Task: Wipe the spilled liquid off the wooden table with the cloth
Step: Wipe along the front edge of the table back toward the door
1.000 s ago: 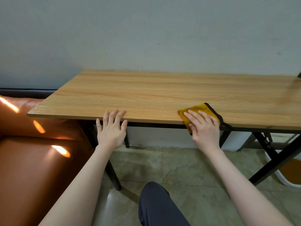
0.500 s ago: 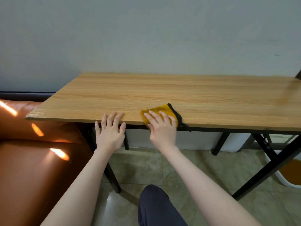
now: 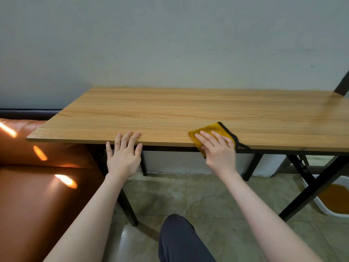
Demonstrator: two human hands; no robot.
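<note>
Right hand (image 3: 219,151) flat, fingers straight, pressing the cloth (image 3: 213,132) onto the table (image 3: 170,114) at its near edge, left hand (image 3: 123,154) open bracing that edge farther left; no spill discernible, probably glare.

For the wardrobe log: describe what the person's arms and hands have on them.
Both forearms are bare, with no sleeve reaching into view. The left hand and right hand wear no gloves, and no rings, watch or bracelet show. A dark trouser leg is visible below.
</note>
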